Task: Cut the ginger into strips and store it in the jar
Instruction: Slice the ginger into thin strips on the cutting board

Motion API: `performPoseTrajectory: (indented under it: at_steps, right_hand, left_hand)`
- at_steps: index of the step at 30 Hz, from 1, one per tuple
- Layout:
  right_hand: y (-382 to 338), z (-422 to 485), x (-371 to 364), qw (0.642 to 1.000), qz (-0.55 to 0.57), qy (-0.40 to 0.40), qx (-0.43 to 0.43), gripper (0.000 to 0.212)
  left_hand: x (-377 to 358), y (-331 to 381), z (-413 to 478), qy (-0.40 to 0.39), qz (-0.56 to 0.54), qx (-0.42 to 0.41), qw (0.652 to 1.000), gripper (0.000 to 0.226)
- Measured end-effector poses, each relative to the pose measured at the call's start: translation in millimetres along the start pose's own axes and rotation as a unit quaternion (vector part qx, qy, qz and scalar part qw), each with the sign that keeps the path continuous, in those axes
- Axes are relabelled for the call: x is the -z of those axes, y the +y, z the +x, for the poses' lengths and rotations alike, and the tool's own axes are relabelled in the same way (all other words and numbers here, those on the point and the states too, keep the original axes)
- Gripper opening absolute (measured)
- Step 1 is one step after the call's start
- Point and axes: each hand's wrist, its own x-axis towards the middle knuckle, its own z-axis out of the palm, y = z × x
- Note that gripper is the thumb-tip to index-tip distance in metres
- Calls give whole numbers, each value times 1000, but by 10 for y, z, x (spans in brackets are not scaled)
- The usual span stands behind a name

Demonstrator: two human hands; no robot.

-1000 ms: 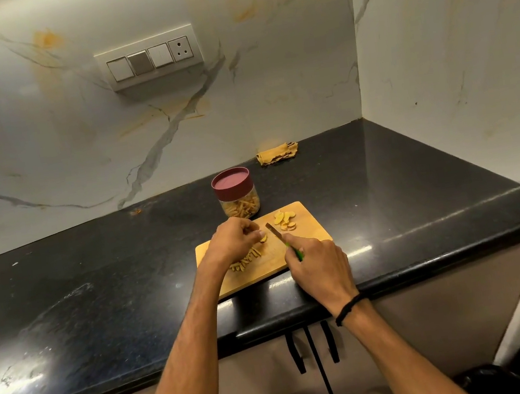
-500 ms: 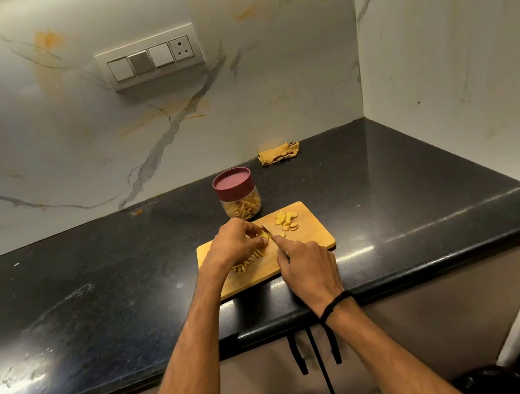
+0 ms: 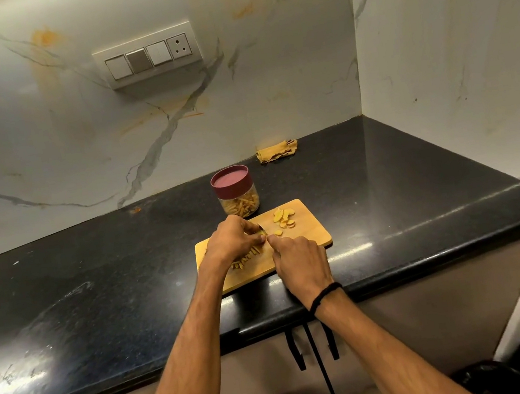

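A wooden cutting board (image 3: pixel 308 233) lies at the counter's front edge. Ginger slices (image 3: pixel 283 217) sit near its far right corner, and cut ginger strips (image 3: pixel 248 256) lie beneath my left hand. My left hand (image 3: pixel 233 239) is curled over a piece of ginger on the board, fingertips pinching it down. My right hand (image 3: pixel 300 263) grips a knife; only a short bit of blade (image 3: pixel 263 230) shows between the two hands. Behind the board stands a clear jar (image 3: pixel 238 196) with a maroon lid on it and ginger strips inside.
A yellow cloth (image 3: pixel 277 151) lies by the back wall. The black counter (image 3: pixel 97 288) ends in a corner with marble walls at the right. A switch panel (image 3: pixel 148 56) is on the wall. Black cabinet handles (image 3: pixel 312 341) hang below the counter edge.
My right hand has moved left and forward with the knife, closing on my left hand. The blade now sits against the ginger under my left fingertips.
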Motion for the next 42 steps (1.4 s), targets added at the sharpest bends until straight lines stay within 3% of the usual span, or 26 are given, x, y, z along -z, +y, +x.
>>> performPoseTrajectory:
  at_steps: [8,17,42]
  right_hand:
    - [110,-504,153,999,20,-1,-31,42]
    - [67,-179,130,993,101,21,-50,42]
    - [33,11,-5,999,30,8,-13,36]
  left_hand:
    - [10,-18,-28,30,-22,12,999,31]
    - [18,-11,-9,18,-21,2,1000,27]
    - [13,-41,-16,19,-20,1,1000,27]
